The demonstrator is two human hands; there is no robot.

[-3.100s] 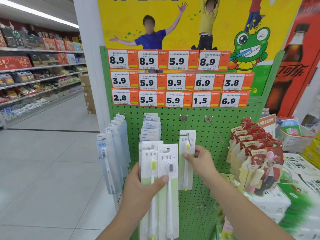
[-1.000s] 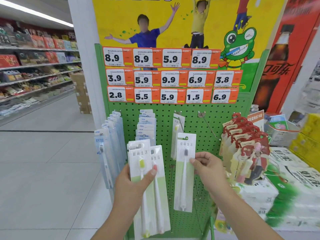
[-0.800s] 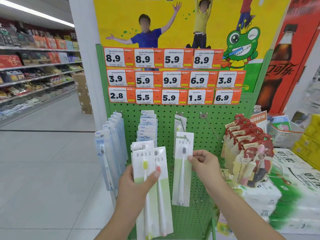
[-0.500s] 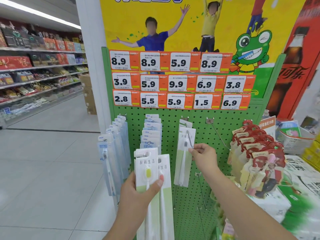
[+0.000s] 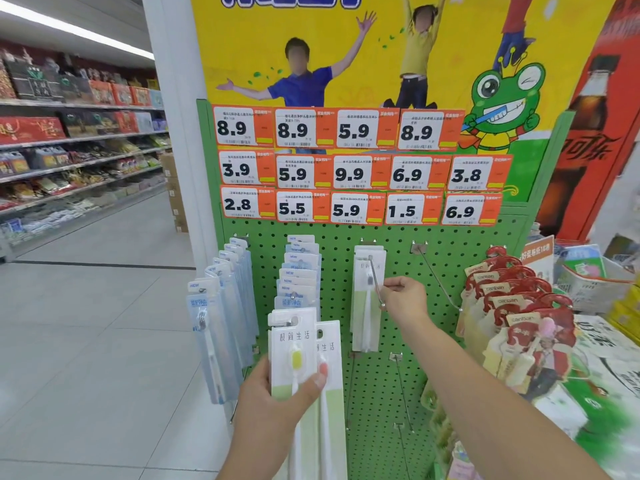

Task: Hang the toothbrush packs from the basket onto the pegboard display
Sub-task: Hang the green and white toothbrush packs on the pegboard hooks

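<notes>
1. Currently, the green pegboard (image 5: 443, 271) carries filled hooks of blue toothbrush packs (image 5: 221, 323) at the left and red carded packs (image 5: 512, 306) at the right; the basket is not in view.
2. The white-and-green packs already hung (image 5: 367, 299) sit far back on the centre hook (image 5: 375, 282). At least two appear there; the exact count cannot be told.
3. The left hand (image 5: 277, 393) grips two remaining packs (image 5: 301, 358), thumb clamped across the front one, held below and left of the centre hook.
4. The right hand (image 5: 401, 296) has its fingers curled at the hook's free end, beside the hung packs; whether it pinches anything cannot be told.
5. Judged status: partly complete; the two held packs remain, and the neighbouring hook (image 5: 438, 271) is bare.
</notes>
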